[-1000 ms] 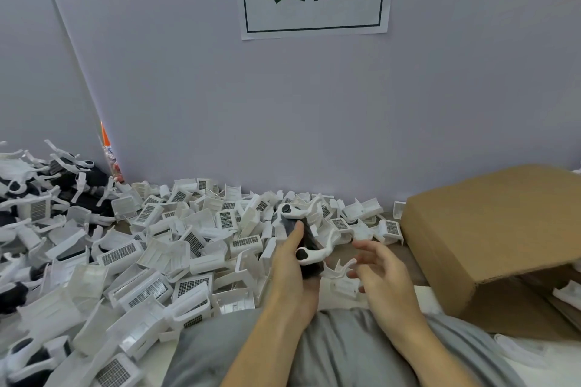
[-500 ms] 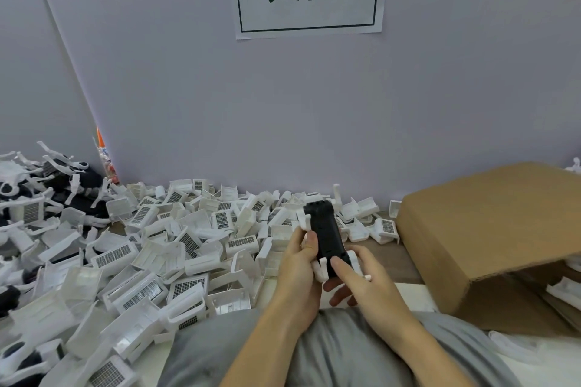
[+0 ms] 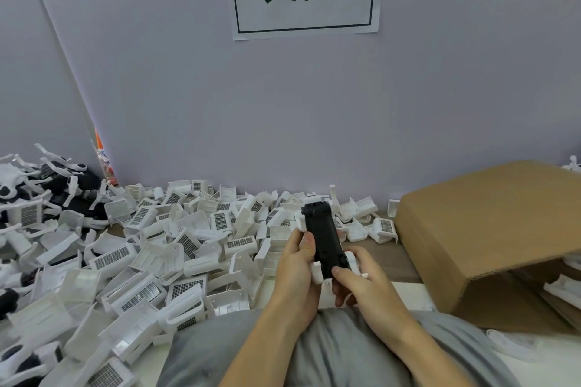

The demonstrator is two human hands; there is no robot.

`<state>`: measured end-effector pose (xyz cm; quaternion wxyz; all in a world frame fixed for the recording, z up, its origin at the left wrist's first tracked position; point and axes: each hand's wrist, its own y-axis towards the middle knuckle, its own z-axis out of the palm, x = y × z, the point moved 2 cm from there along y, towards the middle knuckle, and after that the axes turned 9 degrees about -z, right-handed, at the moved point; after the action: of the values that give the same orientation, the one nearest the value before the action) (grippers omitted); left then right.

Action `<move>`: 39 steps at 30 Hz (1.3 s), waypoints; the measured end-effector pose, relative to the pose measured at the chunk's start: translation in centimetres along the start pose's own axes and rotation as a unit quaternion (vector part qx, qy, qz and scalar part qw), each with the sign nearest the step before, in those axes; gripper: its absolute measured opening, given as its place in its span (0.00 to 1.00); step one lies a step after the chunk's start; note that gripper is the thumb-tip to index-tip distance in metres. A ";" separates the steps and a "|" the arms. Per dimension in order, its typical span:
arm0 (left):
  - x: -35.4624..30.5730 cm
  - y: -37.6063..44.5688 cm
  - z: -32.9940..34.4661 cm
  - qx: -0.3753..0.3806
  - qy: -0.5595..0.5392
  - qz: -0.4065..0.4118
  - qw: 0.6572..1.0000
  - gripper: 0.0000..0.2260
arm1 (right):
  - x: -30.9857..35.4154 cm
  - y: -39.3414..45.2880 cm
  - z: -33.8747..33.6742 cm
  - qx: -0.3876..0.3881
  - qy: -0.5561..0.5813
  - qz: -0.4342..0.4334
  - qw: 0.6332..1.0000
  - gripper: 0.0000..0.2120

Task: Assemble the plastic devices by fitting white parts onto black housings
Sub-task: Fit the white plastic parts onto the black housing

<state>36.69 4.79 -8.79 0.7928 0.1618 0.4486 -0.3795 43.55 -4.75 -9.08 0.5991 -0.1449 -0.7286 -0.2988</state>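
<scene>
Two hands, one black housing [image 3: 322,240], lower centre: fitting step.
Left hand [image 3: 297,267] and right hand [image 3: 361,280] grip it; white part [image 3: 317,272] likely needs pressing home.

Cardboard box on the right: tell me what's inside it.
The cardboard box lies on its side, opening toward the person. Only a few white plastic parts show at its mouth; the flap and shadow hide the rest of the interior.

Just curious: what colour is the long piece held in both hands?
Black, with white parts at its sides: the housing, seen in the head view.
</scene>
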 end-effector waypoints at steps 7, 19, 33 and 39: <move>-0.1 -0.1 0.2 -0.009 0.024 -0.001 1.000 0.13 | -0.5 0.2 -0.1 0.002 -0.023 0.019 1.000 0.09; -0.2 -0.4 0.5 -0.006 0.027 0.002 1.000 0.13 | -0.4 0.1 0.0 0.004 -0.002 0.020 1.000 0.05; 0.4 0.4 -0.1 0.001 0.024 0.003 1.000 0.12 | -0.8 0.1 -0.1 0.012 -0.021 0.014 1.000 0.07; 0.3 0.3 -0.2 0.007 0.017 0.003 1.000 0.11 | -0.7 0.1 -0.2 0.015 -0.010 0.014 1.000 0.09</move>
<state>36.94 4.99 -9.15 0.7850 0.1753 0.4588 -0.3775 43.91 -4.67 -9.71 0.5983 -0.1492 -0.7366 -0.2778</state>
